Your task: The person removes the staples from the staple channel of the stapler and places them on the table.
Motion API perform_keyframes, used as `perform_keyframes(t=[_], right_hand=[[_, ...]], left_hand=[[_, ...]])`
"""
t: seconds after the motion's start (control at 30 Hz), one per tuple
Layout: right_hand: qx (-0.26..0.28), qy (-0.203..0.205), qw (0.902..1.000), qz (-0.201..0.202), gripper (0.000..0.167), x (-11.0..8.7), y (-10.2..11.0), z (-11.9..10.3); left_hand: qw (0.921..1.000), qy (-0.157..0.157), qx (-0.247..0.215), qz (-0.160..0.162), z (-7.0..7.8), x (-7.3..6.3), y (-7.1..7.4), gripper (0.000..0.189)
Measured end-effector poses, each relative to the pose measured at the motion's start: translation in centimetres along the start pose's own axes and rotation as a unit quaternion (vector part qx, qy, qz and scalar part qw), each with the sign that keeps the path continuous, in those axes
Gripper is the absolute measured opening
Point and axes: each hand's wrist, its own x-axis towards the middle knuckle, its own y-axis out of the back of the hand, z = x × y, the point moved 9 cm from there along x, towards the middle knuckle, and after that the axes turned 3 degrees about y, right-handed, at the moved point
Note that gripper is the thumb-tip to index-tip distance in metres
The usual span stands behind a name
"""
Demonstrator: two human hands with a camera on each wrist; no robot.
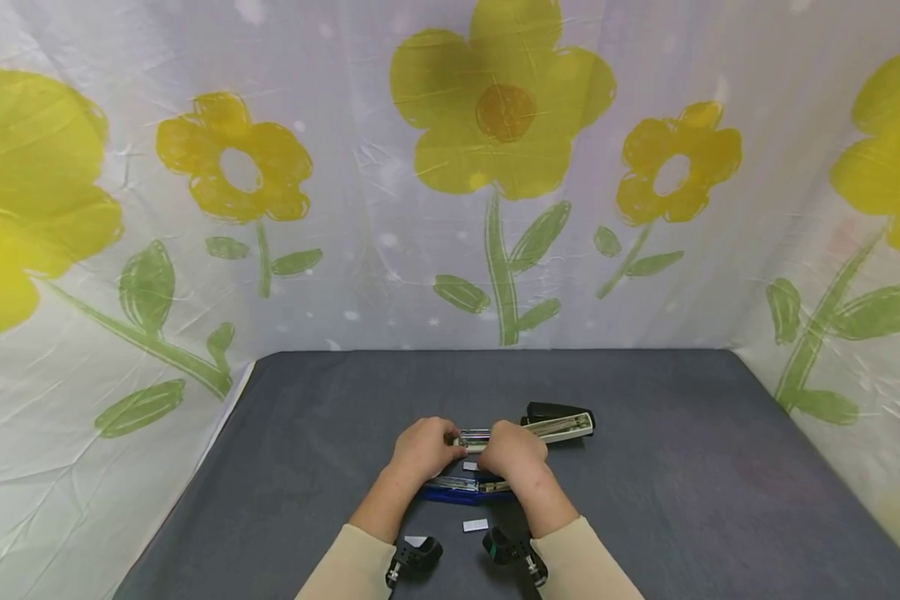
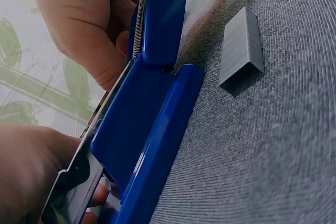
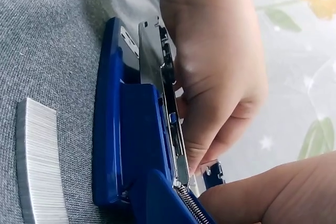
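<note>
My left hand (image 1: 426,446) grips the left end of an opened white-and-black stapler (image 1: 562,427), thumb on the near side. Bent over that stapler's middle is my right hand (image 1: 513,454); its fingertips are hidden in the head view. The stapler's black top is folded back to the right. Nearer, below both hands, lies an opened blue stapler (image 1: 450,495), its metal magazine exposed. In the left wrist view the blue stapler (image 2: 142,114) covers part of both hands. Beyond the blue stapler (image 3: 107,129), the right wrist view shows my left hand's curled fingers.
A short staple strip (image 1: 470,467) lies between the two staplers. Another staple strip (image 1: 475,525) is in front of the blue one, and a third strip (image 1: 415,541) sits partly behind the left wrist camera (image 1: 417,552). A flowered cloth (image 1: 375,250) hangs behind the dark table (image 1: 667,467).
</note>
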Motion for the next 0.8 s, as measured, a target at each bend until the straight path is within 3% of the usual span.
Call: perform_keyframes(t=[0.2, 0.4, 0.5, 0.63, 0.8], right_hand=[[0.001, 0.015, 0.9997, 0.018, 0.029, -0.6, 0.9, 0.1], [0.084, 0.104, 0.9902, 0.042, 0.051, -2.3, 3.1, 0.6], [0.116, 0.146, 0.9804, 0.062, 0.037, -2.5, 5.0, 1.3], [0.122, 0.167, 0.9743, 0.088, 0.010, -1.8, 7.2, 2.6], [0.076, 0.170, 0.9755, 0.116, 0.011, -0.4, 9.0, 4.2]], left_hand=[[0.9999, -0.002, 0.012, 0.006, 0.2, 0.0, -0.1, 0.025], [0.9994, -0.006, 0.035, -0.005, 0.6, -0.5, -0.4, 0.030], [0.9994, -0.009, 0.034, -0.004, 0.8, -0.7, -0.3, 0.029], [0.9993, -0.013, 0.033, 0.015, 1.3, -0.9, 0.4, 0.029], [0.9985, -0.018, 0.035, 0.039, 3.0, -0.8, 1.2, 0.035]])
